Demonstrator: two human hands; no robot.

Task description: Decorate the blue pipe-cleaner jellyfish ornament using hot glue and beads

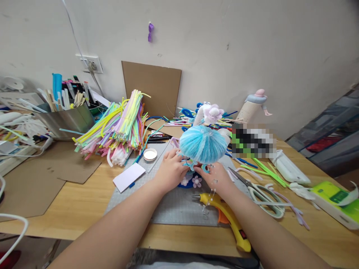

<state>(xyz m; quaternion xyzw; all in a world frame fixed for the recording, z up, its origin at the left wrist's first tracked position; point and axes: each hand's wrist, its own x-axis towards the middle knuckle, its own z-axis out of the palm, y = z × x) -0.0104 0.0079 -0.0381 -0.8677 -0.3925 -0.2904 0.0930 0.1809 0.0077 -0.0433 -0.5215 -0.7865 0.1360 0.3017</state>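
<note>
Holding the upright pipe-cleaner ornament (198, 145) below its blue dome (209, 140), between left hand (170, 170) and right hand (217, 179), with fingers (182, 169) curled closed, beyond the near edge of the tabletop (84, 198).

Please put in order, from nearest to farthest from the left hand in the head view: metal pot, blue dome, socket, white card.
From the left hand:
1. Blue dome: just above the fingers, to the right.
2. White card: left, on the mat.
3. Metal pot: farther left, behind the card.
4. Socket: on the wall.
</note>
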